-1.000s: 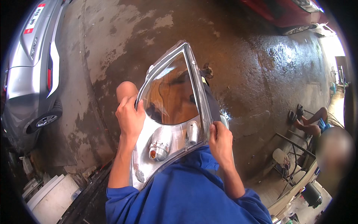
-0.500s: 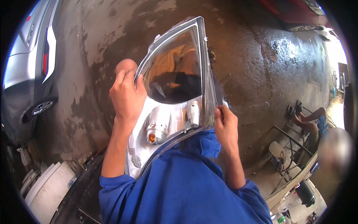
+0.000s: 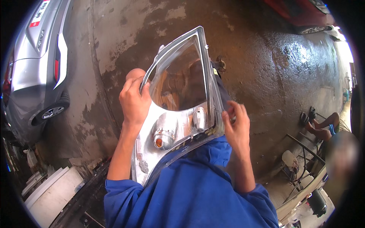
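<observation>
A car headlight [image 3: 152, 152] with a silver inner shell and a clear outer rim rests tilted across my lap. Through its large curved window, brownish shapes behind it show. Below the window are two silver bulb sockets, and an amber part [image 3: 158, 143] sits in the left one. My left hand [image 3: 135, 98] grips the upper left edge, thumb on the near side and fingers curled around the rim. Beside the lower right corner, my right hand [image 3: 237, 125] hovers slightly apart from the rim, its fingers spread and a little blurred.
A silver car [image 3: 42, 64] stands at the left and a red car [image 3: 300, 15] at the far right. Another person [image 3: 327, 129] sits at the right near a dark metal frame [image 3: 304, 148]. White panels [image 3: 57, 188] lie at the lower left. The concrete floor [image 3: 262, 83] looks wet.
My right hand has let go of the headlight's right edge and spread its fingers. The headlight has shifted slightly down in view, with my left hand still on it.
</observation>
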The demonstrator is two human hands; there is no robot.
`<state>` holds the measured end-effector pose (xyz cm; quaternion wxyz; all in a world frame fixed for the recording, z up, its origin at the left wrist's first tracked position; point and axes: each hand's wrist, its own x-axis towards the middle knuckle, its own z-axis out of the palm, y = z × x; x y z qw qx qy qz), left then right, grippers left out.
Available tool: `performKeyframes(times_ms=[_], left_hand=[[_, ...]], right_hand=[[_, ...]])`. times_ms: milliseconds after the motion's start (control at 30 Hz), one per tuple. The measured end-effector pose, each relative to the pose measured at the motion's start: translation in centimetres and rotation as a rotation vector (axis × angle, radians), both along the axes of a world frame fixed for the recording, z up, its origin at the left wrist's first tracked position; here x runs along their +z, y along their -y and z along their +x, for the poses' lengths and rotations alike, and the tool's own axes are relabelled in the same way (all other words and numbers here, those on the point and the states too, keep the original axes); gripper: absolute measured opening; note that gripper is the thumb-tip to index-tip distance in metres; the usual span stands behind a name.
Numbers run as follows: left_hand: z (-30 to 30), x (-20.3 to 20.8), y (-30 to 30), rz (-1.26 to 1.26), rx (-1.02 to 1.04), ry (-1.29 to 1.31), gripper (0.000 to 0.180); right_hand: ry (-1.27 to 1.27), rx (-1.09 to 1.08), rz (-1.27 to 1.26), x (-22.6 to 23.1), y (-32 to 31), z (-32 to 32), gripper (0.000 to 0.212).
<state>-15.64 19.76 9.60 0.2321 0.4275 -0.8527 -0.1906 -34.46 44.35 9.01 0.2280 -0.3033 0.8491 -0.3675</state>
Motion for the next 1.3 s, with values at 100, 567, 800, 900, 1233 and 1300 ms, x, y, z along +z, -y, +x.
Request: performKeyframes(times_ms=[100,567,800,900,1233,1300], left_hand=[[0.1,-0.2,0.1,0.054,0.014,-0.007,0.018],[0.3,1.2,-0.3,0.189,0.082,-0.077,0.023],[1.6,0.2,0.1,0.281,0.121,-0.135,0.024],[3.4,-0.2,0.8,0.545,0.182,-0.331,0.026],[4.4,1.0,2.8,0.838,0.204,-0.364,0.038],[4.5,0.9,3.1,0.828,0.172,-0.335,0.038]], right_hand=[[-0.007,0.003,-0.135,-0.7,2.2,-2.0,0.023],[-0.281,0.077,-0.084,-3.0,9.1,-2.1,0.037],[-0.435,0.025,-0.180,-3.2,10.6,-1.7,0.032],[-0.421,-0.018,-0.284,-2.6,11.0,-1.6,0.031],[-0.433,-0.048,-0.382,-2.0,10.8,-2.0,0.038],[-0.451,-0.043,-0.383,-1.8,10.9,-2.1,0.038]])
